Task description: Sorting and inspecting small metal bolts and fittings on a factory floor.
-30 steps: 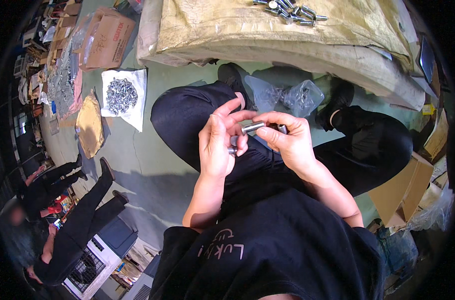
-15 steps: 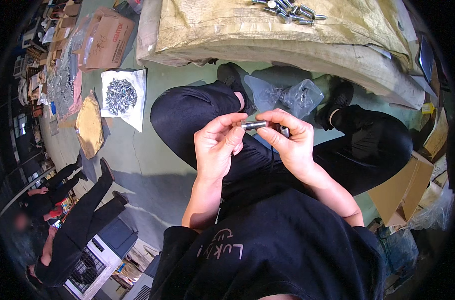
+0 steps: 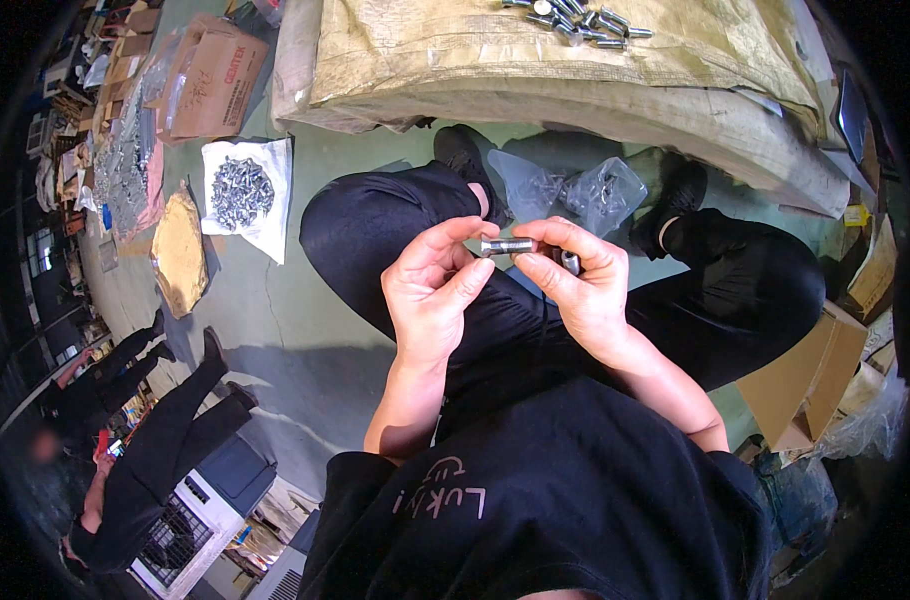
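A shiny metal bolt point(image 3: 507, 246) lies level in front of me, held between the thumb and index finger of my right hand point(image 3: 582, 275). A second bolt point(image 3: 570, 262) shows its end among that hand's curled fingers. My left hand point(image 3: 430, 285) is just left of the first bolt. Its thumb and index finger stand apart around the bolt's left end, and whether they touch it is hard to tell. Beyond my hands, a clear plastic bag point(image 3: 605, 192) with metal parts rests on the floor between my feet.
Several loose bolts point(image 3: 580, 22) lie on a cloth-covered surface point(image 3: 415, 60) ahead. To the left are a white sheet point(image 3: 275, 222) heaped with small metal parts, a yellowish slab point(image 3: 179, 255) and a cardboard box point(image 3: 215, 80). An open carton point(image 3: 800, 375) stands right. Other people point(image 3: 145, 450) are at lower left.
My left thumb and index finger have spread and shifted slightly left. The held bolt has turned a little, nearer level. At lower left, a person's arms and legs have shifted.
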### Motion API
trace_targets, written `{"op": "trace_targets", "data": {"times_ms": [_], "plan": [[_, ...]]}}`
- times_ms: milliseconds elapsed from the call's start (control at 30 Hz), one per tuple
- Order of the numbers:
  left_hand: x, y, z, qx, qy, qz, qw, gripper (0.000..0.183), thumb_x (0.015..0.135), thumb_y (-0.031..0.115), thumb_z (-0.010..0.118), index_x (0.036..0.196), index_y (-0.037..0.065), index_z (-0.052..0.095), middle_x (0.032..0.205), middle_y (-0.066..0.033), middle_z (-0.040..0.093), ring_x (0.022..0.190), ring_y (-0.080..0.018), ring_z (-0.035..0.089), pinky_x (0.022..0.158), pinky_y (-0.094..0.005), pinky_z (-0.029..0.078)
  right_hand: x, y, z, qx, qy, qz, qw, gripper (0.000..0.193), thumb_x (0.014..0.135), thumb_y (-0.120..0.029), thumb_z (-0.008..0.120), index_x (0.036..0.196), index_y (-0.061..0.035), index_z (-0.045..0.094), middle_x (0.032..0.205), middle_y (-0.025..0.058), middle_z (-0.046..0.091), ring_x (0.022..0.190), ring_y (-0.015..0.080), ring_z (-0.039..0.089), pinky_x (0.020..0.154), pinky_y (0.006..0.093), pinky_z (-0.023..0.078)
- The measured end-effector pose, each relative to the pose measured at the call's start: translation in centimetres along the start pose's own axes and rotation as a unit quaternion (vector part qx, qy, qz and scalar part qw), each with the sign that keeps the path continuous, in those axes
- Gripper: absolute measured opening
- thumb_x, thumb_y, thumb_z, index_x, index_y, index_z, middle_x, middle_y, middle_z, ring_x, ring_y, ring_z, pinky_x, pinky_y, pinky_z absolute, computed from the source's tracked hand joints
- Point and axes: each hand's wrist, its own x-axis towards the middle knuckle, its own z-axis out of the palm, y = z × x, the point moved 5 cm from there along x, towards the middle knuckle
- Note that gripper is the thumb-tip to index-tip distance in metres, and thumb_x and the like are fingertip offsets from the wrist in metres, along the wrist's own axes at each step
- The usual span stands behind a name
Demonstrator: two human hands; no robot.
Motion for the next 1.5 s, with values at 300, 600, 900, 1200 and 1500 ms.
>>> {"op": "trace_targets", "data": {"times_ms": [300,600,900,1200,1500], "plan": [[-0.2,-0.4,-0.4,-0.012,-0.004,-0.020,1.000,0.024,0.076,-0.001,0.062,0.099,-0.005,0.057,0.079,-0.0060,0.060,0.057,-0.0043,0.048,0.048,-0.0149,0.038,-0.2,0.6,0.0,0.045,0.002,0.046,0.998,0.016,0.074,-0.005,0.065,0.089,-0.0017,0.063,0.071,-0.0024,0.053,0.064,0.0039,0.042,0.057,0.0178,0.034],[-0.2,-0.8,-0.6,-0.071,0.016,-0.088,0.993,0.015,0.078,0.005,0.062,0.090,-0.004,0.058,0.074,-0.0094,0.060,0.049,-0.0040,0.044,0.043,-0.0159,0.034,-0.4,0.9,0.4,0.066,-0.008,0.071,0.995,0.013,0.077,-0.006,0.063,0.089,-0.0015,0.063,0.073,-0.0037,0.055,0.064,0.0025,0.042,0.056,0.0174,0.034],[-0.6,0.0,-1.3,-0.001,0.026,-0.034,0.999,0.015,0.074,-0.001,0.064,0.089,-0.003,0.058,0.076,-0.0071,0.060,0.060,-0.0058,0.052,0.053,-0.0176,0.042,-0.7,1.8,1.5,0.198,-0.014,0.123,0.972,0.016,0.079,-0.007,0.062,0.093,0.0008,0.061,0.073,-0.0004,0.057,0.057,0.0015,0.042,0.049,0.0145,0.032],[-1.6,1.1,-1.6,0.165,-0.004,0.077,0.983,0.017,0.071,-0.005,0.066,0.086,-0.002,0.058,0.074,-0.0043,0.059,0.063,-0.0051,0.053,0.057,-0.0166,0.043,-0.4,2.4,2.5,0.241,-0.014,0.190,0.952,0.016,0.078,-0.012,0.063,0.087,0.0015,0.061,0.065,0.0015,0.056,0.045,0.0033,0.039,0.041,0.0168,0.029],[-2.1,-2.0,-1.8,-0.214,0.005,-0.198,0.957,0.011,0.084,0.015,0.056,0.080,0.005,0.053,0.071,-0.0071,0.058,0.045,-0.0049,0.039,0.040,-0.0184,0.032,-0.6,2.3,2.4,0.199,-0.029,0.160,0.966,0.019,0.080,-0.010,0.059,0.093,0.0049,0.059,0.061,0.0020,0.051,0.047,0.0051,0.036,0.042,0.0204,0.029]]}}
